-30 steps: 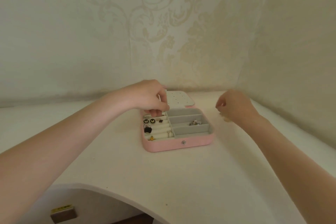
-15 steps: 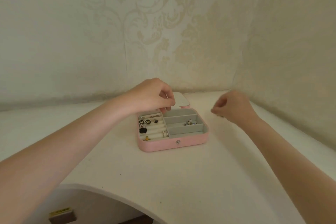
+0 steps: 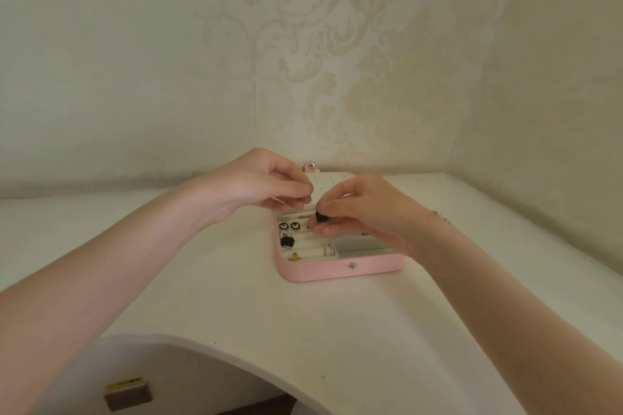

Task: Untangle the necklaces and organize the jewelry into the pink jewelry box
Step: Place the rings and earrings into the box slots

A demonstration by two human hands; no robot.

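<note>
The pink jewelry box (image 3: 337,271) lies open on the white table, its dotted lid (image 3: 328,180) tipped back. Its left ring rolls hold two round butterfly earrings (image 3: 289,226), a black piece (image 3: 287,241), a small gold piece (image 3: 295,257) and a beaded ring (image 3: 328,249). My right hand (image 3: 367,209) hovers over the box and pinches a small black earring (image 3: 320,216) between thumb and fingers. My left hand (image 3: 266,184) is just left of it, fingertips pinched together close to that earring; what they pinch is too small to tell. The right compartments are mostly hidden by my right hand.
A bit of jewelry (image 3: 440,215) lies on the table right of the box, near the right wall. The table (image 3: 236,313) sits in a wallpapered corner and has a curved cut-out front edge, with a small block (image 3: 127,392) below it.
My right hand came in from the right of the box to above it, now holding the black earring. My left hand rose slightly and met it over the box.
</note>
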